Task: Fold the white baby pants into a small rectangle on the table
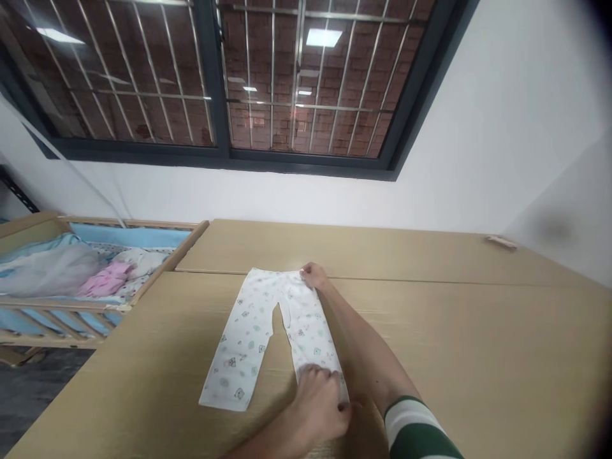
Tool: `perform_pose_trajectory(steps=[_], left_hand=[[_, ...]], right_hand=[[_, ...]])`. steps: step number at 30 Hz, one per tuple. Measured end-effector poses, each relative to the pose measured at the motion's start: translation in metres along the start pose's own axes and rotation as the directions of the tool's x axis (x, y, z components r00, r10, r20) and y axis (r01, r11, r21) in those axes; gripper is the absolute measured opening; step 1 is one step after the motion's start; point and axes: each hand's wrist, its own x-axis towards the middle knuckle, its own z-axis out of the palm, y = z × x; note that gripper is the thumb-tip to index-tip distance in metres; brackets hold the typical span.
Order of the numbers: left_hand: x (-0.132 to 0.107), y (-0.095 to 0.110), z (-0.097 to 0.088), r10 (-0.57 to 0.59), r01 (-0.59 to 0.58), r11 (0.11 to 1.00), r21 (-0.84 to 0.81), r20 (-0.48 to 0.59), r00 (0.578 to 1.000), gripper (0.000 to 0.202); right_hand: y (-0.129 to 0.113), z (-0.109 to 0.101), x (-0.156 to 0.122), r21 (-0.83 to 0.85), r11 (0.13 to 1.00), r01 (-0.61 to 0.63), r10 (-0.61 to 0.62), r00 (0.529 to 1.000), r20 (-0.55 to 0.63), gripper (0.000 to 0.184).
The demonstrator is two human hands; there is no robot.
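A small pair of white baby trousers [253,335] with a little printed pattern lies flat on the wooden table [454,331], waistband away from me and legs toward me. My right hand [313,275] reaches to the far right corner of the waistband and pinches it. My left hand [321,401] is closed on the cuff of the right trouser leg near me. A green and white striped sleeve [415,427] covers my right upper arm.
A wooden baby cot [95,280] with blue lining, grey netting and pink cloth stands at the left of the table. A small pale object [500,241] lies at the table's far right. A barred window and white wall are behind.
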Motion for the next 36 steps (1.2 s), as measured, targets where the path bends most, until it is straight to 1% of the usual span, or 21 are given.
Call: perform_pose_trajectory(steps=[2,4,6,8,11,14,16,18,20,23,26,29,30,32,34,36], left_hand=[[0.002,0.006,0.009,-0.031,0.031,1.0,0.001,-0.021,0.999,0.044],[0.004,0.006,0.007,-0.021,0.021,1.0,0.0,-0.026,0.999,0.037],[0.002,0.004,-0.002,-0.018,0.017,1.0,-0.011,-0.014,1.0,0.027],[-0.005,0.001,-0.016,-0.037,0.036,0.998,-0.056,-0.023,0.999,0.02],[-0.026,-0.01,-0.039,-0.09,0.065,0.982,-0.178,-0.135,0.987,0.022],[-0.054,-0.029,-0.058,-0.169,0.077,0.934,-0.349,-0.242,0.955,0.027],[-0.073,-0.045,-0.065,-0.231,0.093,0.897,-0.432,-0.279,0.932,0.03],[-0.091,-0.061,-0.068,-0.292,0.121,0.883,-0.454,-0.328,0.899,0.032],[-0.108,-0.077,-0.067,-0.347,0.161,0.88,-0.446,-0.375,0.86,0.034],[-0.13,-0.102,-0.065,-0.422,0.241,0.871,-0.429,-0.402,0.813,0.038],[-0.146,-0.126,-0.063,-0.476,0.327,0.869,-0.37,-0.451,0.755,0.038],[-0.157,-0.144,-0.061,-0.505,0.414,0.863,-0.289,-0.509,0.697,0.035],[-0.159,-0.148,-0.06,-0.507,0.436,0.861,-0.263,-0.521,0.687,0.035],[-0.164,-0.157,-0.055,-0.494,0.463,0.862,-0.204,-0.538,0.683,0.033],[-0.167,-0.165,-0.048,-0.47,0.481,0.866,-0.135,-0.545,0.694,0.031],[-0.168,-0.171,-0.042,-0.414,0.483,0.875,-0.035,-0.57,0.709,0.029]], right_hand=[[-0.002,-0.003,-0.001,0.018,1.0,-0.009,0.008,1.0,0.007,0.009],[-0.006,-0.007,-0.003,0.036,0.999,-0.012,0.011,1.0,0.008,0.011],[-0.012,-0.01,-0.004,0.055,0.998,-0.011,0.01,1.0,0.006,0.012],[-0.02,-0.012,-0.004,0.073,0.997,-0.01,0.01,1.0,0.003,0.013],[-0.035,-0.01,-0.004,0.102,0.995,-0.009,0.01,1.0,-0.006,0.017],[-0.054,-0.002,-0.002,0.131,0.991,-0.003,0.006,1.0,-0.022,0.022],[-0.068,0.007,0.002,0.147,0.989,0.005,0.0,0.999,-0.038,0.023],[-0.083,0.021,0.007,0.163,0.987,0.018,-0.008,0.998,-0.06,0.024],[-0.097,0.037,0.011,0.177,0.984,0.037,-0.021,0.996,-0.091,0.023],[-0.113,0.067,0.014,0.186,0.98,0.064,-0.041,0.991,-0.127,0.024],[-0.124,0.097,0.013,0.176,0.981,0.078,-0.054,0.99,-0.134,0.022],[-0.133,0.12,0.01,0.142,0.987,0.079,-0.061,0.99,-0.126,0.017],[-0.135,0.125,0.009,0.126,0.989,0.078,-0.063,0.991,-0.12,0.016],[-0.14,0.131,0.007,0.092,0.993,0.078,-0.069,0.992,-0.102,0.013],[-0.145,0.133,0.004,0.057,0.995,0.08,-0.075,0.994,-0.079,0.013],[-0.151,0.131,-0.001,0.024,0.995,0.092,-0.09,0.994,-0.054,0.015]])
